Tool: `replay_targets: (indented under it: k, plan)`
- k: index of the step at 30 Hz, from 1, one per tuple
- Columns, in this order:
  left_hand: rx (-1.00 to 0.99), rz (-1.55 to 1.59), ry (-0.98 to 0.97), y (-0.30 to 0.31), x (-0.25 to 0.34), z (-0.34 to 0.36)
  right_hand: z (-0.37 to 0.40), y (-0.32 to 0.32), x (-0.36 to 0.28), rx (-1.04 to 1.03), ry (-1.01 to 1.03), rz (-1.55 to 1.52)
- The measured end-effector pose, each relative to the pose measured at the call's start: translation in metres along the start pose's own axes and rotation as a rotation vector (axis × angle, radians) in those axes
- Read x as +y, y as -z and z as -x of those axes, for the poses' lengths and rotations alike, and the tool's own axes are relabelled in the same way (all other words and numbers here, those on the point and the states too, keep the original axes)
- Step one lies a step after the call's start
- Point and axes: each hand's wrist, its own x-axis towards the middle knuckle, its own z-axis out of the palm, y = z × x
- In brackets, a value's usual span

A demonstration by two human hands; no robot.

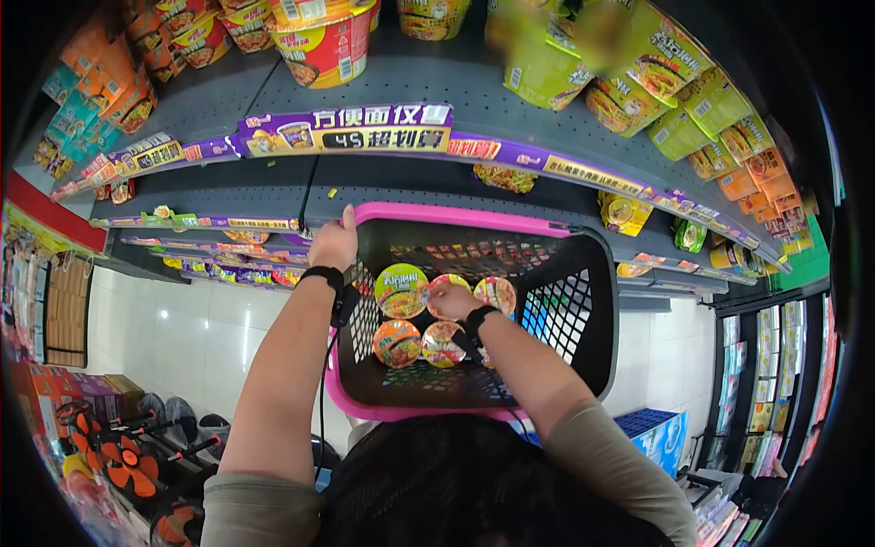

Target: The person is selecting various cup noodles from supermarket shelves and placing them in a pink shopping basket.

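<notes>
A black shopping basket (597, 301) with a pink rim and lattice sides is in front of my body. My left hand (335, 244) is closed round its rim at the upper left corner. Inside the basket, my right hand (453, 301) is curled over the lid of an instant noodle cup (437, 283), and its fingertips are partly hidden. Around it stand a green-lidded noodle cup (402, 284), a red-lidded one (497, 294), an orange one (396, 345) and another noodle cup (441, 350) partly covered by my right wrist strap.
A dark shelf (410, 77) with red noodle buckets (324, 59) and green noodle packs (547, 73) runs across the front. Purple price strips (351, 132) edge it. Orange-bladed fans (132, 467) stand at lower left, a blue-and-white carton (661, 442) at lower right.
</notes>
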Motion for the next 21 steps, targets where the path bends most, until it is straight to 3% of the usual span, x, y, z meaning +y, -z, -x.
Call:
replay_targets:
  k: [3, 12, 17, 19, 21]
  plan:
    - [-0.002, -0.017, 0.003, 0.002, 0.003, 0.003, 0.008, -0.007, -0.009, -0.131, -0.158, -0.068]
    - [-0.068, -0.055, -0.023, 0.001, -0.002, -0.006, -0.002, -0.014, 0.004, -0.188, -0.259, 0.003]
    - [-0.045, 0.038, -0.02, 0.001, -0.003, -0.003, -0.021, -0.036, 0.027, -0.118, -0.309, 0.061]
    - [-0.019, 0.066, -0.035, 0.001, -0.001, -0.001, -0.026, -0.038, 0.024, -0.115, -0.198, 0.145]
    - [-0.023, 0.091, -0.031, 0.001, -0.001, -0.001, -0.036, -0.045, 0.02, -0.064, -0.292, 0.141]
